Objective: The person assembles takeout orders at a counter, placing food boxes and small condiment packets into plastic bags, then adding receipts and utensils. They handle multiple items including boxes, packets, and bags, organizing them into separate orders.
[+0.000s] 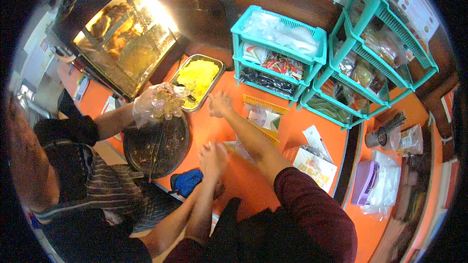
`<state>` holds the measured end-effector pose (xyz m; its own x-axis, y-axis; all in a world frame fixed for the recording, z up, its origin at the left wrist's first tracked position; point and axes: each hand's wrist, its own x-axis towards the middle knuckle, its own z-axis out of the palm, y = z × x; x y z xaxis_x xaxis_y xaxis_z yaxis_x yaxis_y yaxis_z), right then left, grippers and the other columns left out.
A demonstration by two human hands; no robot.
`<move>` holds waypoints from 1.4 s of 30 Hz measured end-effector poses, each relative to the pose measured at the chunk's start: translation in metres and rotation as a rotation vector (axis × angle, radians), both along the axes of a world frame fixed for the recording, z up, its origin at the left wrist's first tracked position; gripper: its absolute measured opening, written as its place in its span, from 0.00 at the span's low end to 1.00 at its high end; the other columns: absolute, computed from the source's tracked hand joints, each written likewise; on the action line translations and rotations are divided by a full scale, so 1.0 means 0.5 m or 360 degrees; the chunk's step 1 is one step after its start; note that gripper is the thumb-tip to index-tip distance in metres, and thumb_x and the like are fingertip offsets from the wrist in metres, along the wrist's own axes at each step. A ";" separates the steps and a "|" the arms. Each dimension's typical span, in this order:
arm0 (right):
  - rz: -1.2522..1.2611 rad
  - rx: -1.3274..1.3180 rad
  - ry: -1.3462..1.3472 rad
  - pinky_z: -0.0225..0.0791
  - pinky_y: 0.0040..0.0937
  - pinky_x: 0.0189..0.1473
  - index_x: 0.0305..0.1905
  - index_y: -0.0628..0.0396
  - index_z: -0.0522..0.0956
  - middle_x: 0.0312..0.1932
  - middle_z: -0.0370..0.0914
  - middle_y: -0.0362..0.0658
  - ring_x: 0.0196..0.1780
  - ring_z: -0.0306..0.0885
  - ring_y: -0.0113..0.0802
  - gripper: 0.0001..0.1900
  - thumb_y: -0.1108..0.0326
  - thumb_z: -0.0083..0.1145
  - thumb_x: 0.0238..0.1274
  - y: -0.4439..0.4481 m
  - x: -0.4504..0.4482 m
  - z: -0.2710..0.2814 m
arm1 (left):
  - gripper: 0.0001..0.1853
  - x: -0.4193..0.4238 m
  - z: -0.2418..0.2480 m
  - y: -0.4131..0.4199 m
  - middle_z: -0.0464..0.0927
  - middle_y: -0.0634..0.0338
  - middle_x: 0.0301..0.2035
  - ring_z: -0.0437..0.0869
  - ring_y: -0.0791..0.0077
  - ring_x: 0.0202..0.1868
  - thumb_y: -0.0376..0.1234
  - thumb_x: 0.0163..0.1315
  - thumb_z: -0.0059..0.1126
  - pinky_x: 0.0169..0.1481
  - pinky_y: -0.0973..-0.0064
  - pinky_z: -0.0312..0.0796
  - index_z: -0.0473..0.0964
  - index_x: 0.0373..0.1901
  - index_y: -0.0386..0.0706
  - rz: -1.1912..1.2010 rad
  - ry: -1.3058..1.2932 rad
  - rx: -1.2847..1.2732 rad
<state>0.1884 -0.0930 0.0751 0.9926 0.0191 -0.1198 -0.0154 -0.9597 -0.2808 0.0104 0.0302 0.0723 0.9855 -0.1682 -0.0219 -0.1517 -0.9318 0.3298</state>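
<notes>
My right hand [219,105] reaches over the orange counter beside the near right corner of a metal tray [218,76]. Its fingers look apart. Yellow rice [199,76] fills much of this tray. My left hand [212,160] is blurred above the counter, nearer to me; whether it holds anything is unclear. Under my right forearm lie yellow-trimmed paper food packets [256,115], partly hidden. At the left, a co-worker's plastic-gloved hand [157,104] carries a clump of brown food [166,102] above a round dark chopping board [157,149].
A lit glass food warmer [124,40] stands back left. Turquoise basket racks [279,56] hold bags and sachets. A co-worker's bare forearm [172,212] crosses beside my left arm, near a blue cloth item [188,182]. A purple case [365,182] sits at the right.
</notes>
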 end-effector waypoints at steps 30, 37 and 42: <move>-0.1034 -0.0103 0.0092 0.65 0.50 0.46 0.53 0.52 0.61 0.49 0.60 0.57 0.50 0.62 0.57 0.36 0.52 0.63 0.37 -0.356 -1.072 0.034 | 0.20 -0.062 0.369 -0.344 0.75 0.47 0.44 0.76 0.59 0.47 0.39 0.53 0.55 0.51 0.68 0.67 0.71 0.46 0.39 -0.0943 -0.0021 -0.0903; -0.0422 0.0067 0.0675 0.61 0.46 0.52 0.54 0.58 0.65 0.51 0.67 0.59 0.54 0.67 0.53 0.36 0.47 0.61 0.41 -0.423 -0.923 0.272 | 0.16 0.353 0.416 -0.374 0.75 0.52 0.42 0.76 0.53 0.43 0.31 0.49 0.48 0.47 0.60 0.69 0.77 0.41 0.50 -0.0228 -0.0798 -0.0620; 0.0140 -0.0309 -0.0172 0.69 0.45 0.38 0.35 0.58 0.76 0.33 0.77 0.52 0.38 0.76 0.48 0.17 0.55 0.57 0.48 -0.424 -0.618 0.459 | 0.11 0.503 0.396 -0.373 0.73 0.57 0.38 0.73 0.57 0.43 0.35 0.50 0.54 0.46 0.58 0.68 0.78 0.37 0.55 -0.0493 -0.1165 -0.0090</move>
<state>-0.1203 -0.3048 0.3045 0.9954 0.0929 -0.0231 0.0905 -0.9922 -0.0861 0.2620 -0.1563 0.2701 0.6546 -0.4186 0.6295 -0.5976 -0.7966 0.0916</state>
